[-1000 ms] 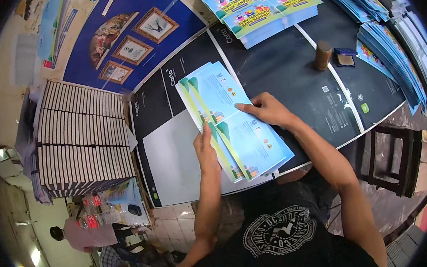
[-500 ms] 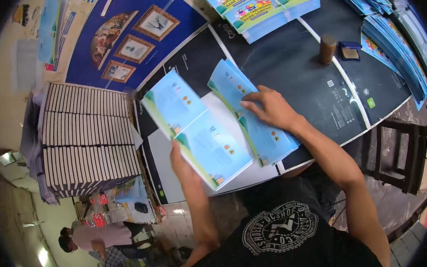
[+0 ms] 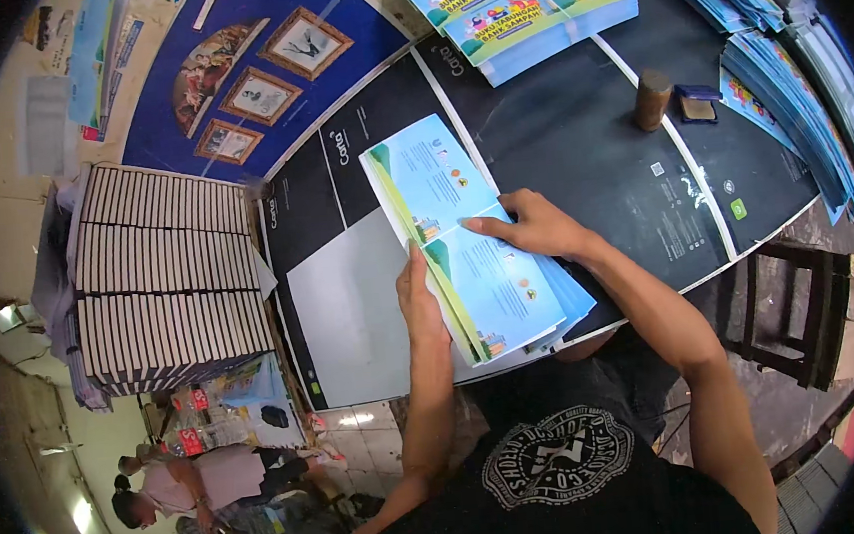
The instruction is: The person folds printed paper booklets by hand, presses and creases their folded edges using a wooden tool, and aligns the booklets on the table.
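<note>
Light blue printed cover sheets [image 3: 495, 297], each with two panels and a green strip along the left, lie in a small stack in front of me. My left hand [image 3: 421, 298] grips their left edge, thumb lying along the top. On the right edge, my right hand [image 3: 536, 226] has its thumb on the top sheet near the middle fold, its other fingers curled over the side and partly hidden. More blue sheets stick out at the lower right of the stack. A blank white sheet [image 3: 345, 304] lies beneath and to the left.
The black tabletop [image 3: 577, 135] carries stacked colourful booklets [image 3: 559, 31] at the back, a brown cylinder [image 3: 652, 101] and a small blue case [image 3: 698, 103]. Fanned covers [image 3: 792, 123] lie at right. Thick stacked books [image 3: 167, 277] stand at left. Two people are at lower left.
My left hand has brought its sheets rightward onto those under my right hand, so the two groups now overlap as one stack. My right thumb has come onto the top sheet.
</note>
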A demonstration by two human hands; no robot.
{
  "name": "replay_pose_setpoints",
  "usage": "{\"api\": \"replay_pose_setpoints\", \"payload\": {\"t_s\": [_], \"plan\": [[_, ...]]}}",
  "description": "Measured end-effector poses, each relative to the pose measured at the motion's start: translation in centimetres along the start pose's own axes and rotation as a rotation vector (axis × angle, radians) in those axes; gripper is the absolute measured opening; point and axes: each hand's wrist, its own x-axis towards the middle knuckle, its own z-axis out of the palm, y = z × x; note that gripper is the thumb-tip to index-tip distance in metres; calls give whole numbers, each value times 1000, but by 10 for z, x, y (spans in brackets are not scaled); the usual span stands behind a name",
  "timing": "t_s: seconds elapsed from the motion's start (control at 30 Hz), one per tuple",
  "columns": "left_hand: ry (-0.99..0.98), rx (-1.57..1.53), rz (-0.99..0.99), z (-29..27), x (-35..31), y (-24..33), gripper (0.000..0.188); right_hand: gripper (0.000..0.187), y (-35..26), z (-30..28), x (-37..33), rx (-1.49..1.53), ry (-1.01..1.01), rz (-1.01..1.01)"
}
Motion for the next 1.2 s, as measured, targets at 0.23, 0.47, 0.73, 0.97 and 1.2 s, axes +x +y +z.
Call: {"api": "replay_pose_setpoints", "payload": {"t_s": [0.23,0.47,0.73,0.97,1.2], "plan": [[24,88,65,-6,-2,-2,59,74,-20,-3,-8,38,-54,22],[-3,-48,7,7,5,-10,62,72,-15,1,-7,165,-12,-9],[73,204,271,-63,3,12,48,58,-13,-15,0,115,-105,54],[124,-57,242,-53,-15,36,47,55,1,-32,1,-383,339,-467],[24,50,252,-20,7,-1,45,87,-16,-4,-5,-86,-56,140]]}}
